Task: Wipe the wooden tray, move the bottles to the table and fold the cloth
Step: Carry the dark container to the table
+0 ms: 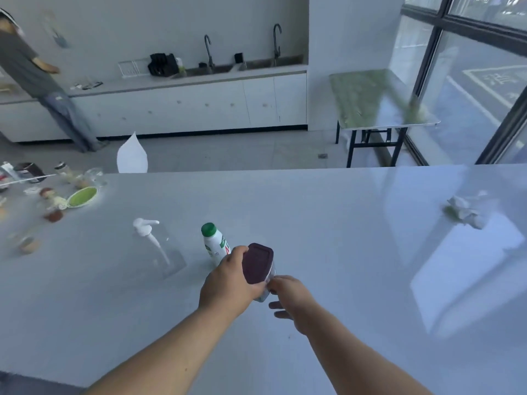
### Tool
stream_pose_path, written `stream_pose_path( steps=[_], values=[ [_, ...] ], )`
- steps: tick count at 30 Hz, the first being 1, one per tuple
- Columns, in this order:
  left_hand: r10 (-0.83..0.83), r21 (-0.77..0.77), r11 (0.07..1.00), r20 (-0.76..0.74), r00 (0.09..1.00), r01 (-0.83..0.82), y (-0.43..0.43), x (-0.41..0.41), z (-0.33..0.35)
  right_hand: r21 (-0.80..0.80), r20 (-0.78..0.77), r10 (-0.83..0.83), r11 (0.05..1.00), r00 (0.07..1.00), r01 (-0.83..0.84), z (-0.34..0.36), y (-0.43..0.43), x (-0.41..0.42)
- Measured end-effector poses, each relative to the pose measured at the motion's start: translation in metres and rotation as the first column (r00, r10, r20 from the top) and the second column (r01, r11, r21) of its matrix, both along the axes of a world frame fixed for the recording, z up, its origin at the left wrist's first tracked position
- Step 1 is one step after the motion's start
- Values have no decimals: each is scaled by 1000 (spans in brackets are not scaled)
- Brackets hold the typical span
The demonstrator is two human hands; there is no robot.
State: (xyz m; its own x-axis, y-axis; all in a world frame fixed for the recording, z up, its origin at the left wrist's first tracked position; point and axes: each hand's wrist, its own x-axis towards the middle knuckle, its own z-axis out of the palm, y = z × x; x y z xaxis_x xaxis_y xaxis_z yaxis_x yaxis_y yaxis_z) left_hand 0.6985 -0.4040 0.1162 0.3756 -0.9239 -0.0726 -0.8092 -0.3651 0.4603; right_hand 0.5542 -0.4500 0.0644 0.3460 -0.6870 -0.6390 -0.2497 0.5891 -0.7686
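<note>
A clear container with a dark maroon lid (258, 263) sits at the middle of the white table (342, 252). My left hand (228, 283) is wrapped around its left side. My right hand (291, 300) touches its lower right edge with the fingertips, fingers apart. Just behind stands a white bottle with a green cap (214, 242). Left of that is a clear pump bottle with a white pump head (155, 246). A crumpled white cloth (467, 210) lies far right on the table. No wooden tray is in view.
Small jars, a green dish (82, 196) and other bits crowd the table's left end. A white chair back (132, 158) shows beyond the far edge. Another person (34, 81) stands at the back counter with sinks. A green-topped folding table (379, 98) is by the window.
</note>
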Motion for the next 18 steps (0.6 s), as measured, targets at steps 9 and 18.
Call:
stream_pose_path(
  steps=[9,18],
  values=[
    [50,91,995,-18,999,-48,-66,19,-49,110,-46,53,993,997,-48,-51,-71,22],
    [48,154,987,0,999,-48,-79,23,-74,170,-65,21,985,998,-10,-81,-80,33]
  ],
)
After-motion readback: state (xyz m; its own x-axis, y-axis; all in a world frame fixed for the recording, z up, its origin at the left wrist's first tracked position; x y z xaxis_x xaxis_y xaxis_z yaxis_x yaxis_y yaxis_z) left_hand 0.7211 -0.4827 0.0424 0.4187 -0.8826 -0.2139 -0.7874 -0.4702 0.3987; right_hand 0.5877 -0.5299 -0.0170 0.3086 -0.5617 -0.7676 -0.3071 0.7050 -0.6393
